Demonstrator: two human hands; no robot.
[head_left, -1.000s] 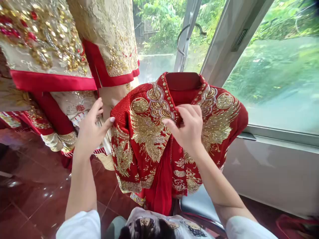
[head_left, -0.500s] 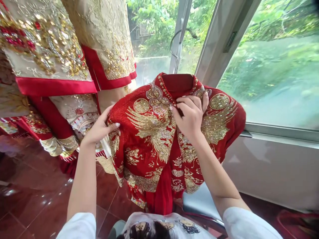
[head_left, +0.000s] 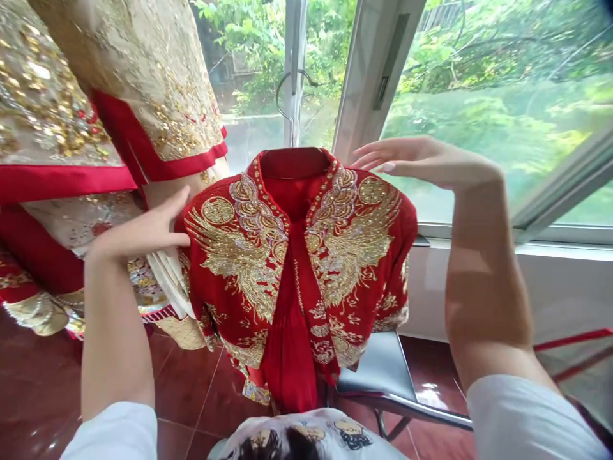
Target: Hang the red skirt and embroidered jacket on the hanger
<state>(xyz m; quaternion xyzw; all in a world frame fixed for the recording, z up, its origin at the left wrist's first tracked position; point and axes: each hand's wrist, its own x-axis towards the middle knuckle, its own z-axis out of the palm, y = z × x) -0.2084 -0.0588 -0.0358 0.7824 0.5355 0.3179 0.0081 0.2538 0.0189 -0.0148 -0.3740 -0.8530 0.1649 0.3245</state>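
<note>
A red jacket (head_left: 230, 255) with gold and silver embroidery hangs in front of me on a hanger (head_left: 286, 105), its front parted over red pleated cloth (head_left: 292, 345). My left hand (head_left: 143, 227) is at the shoulder on the left, fingers apart, with thumb and fingertips at the sleeve's edge; whether they press on the cloth I cannot tell. Above the other shoulder my right hand (head_left: 421, 160) is stretched out flat, palm down, fingertips near the collar side. It holds nothing.
Cream and gold sequinned garments with red hems (head_left: 177, 163) hang close on the left. A window (head_left: 479, 128) with metal frames stands behind. Below the jacket is a dark-seated chair (head_left: 378, 367) on the red tiled floor (head_left: 182, 390).
My right hand has let go of the collar and moved right, above the shoulder. The jacket now faces me squarely with its collar spread. My left hand has loosened at the sleeve.
</note>
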